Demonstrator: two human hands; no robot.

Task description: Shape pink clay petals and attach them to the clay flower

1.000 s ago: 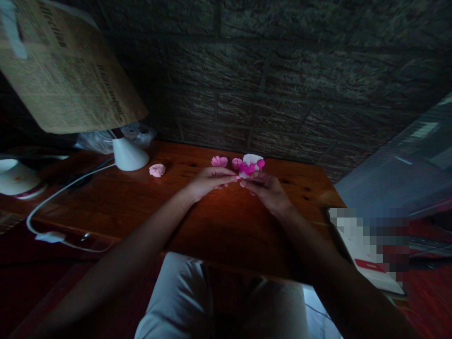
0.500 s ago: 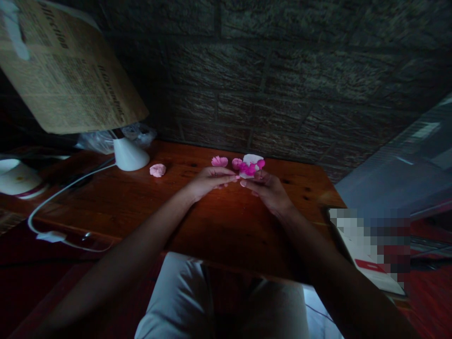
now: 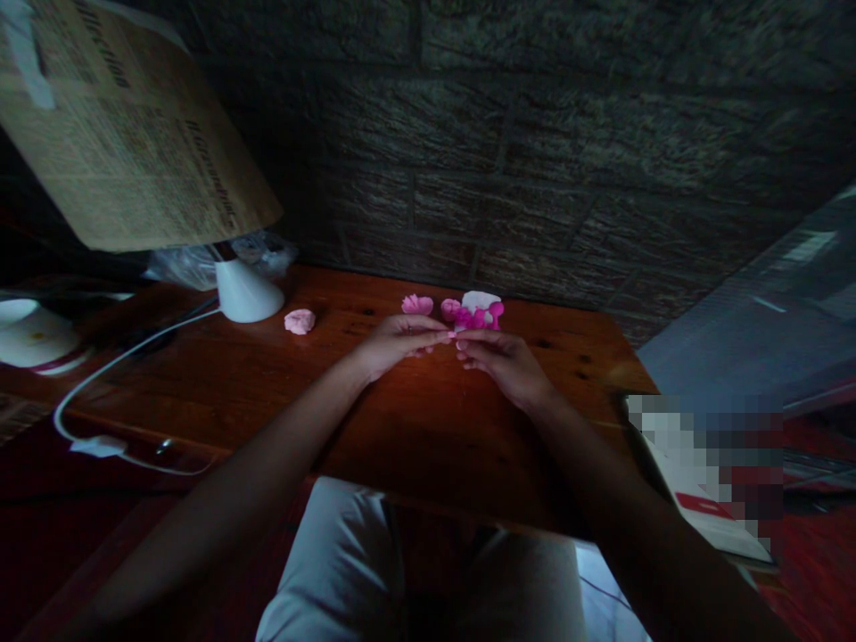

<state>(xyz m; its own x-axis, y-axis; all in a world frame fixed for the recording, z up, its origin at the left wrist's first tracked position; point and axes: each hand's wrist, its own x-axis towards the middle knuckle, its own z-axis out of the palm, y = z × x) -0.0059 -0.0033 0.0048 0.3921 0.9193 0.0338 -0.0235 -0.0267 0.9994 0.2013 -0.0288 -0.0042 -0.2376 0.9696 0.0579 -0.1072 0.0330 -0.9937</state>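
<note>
Above the wooden table, my left hand [image 3: 394, 346] pinches a small pink piece [image 3: 452, 334] of what looks like modelling clay between thumb and fingers. From the other side my right hand [image 3: 505, 364] has its thumb and index finger closed on the same piece, the fingertips of both hands almost touching. Just behind them lie a ruffled pink petal shape [image 3: 417, 305], a smaller pink lump [image 3: 450, 308], bright magenta knobbed shapes [image 3: 480, 316] and a white piece [image 3: 482, 300]. Off to the left is a crumpled pale pink lump [image 3: 299, 322]. My fingers hide most of the pinched piece.
A lamp with a newsprint shade [image 3: 160, 143] and white base [image 3: 249, 292] stands left on the table [image 3: 428, 428]; its cord [image 3: 90, 388] hangs over the front edge. A white cup [image 3: 30, 334] is far left. The stone wall [image 3: 441, 134] rises behind.
My right index finger has come down and left from beside the magenta shapes to the pink piece at my left fingertips. My left hand has hardly moved.
</note>
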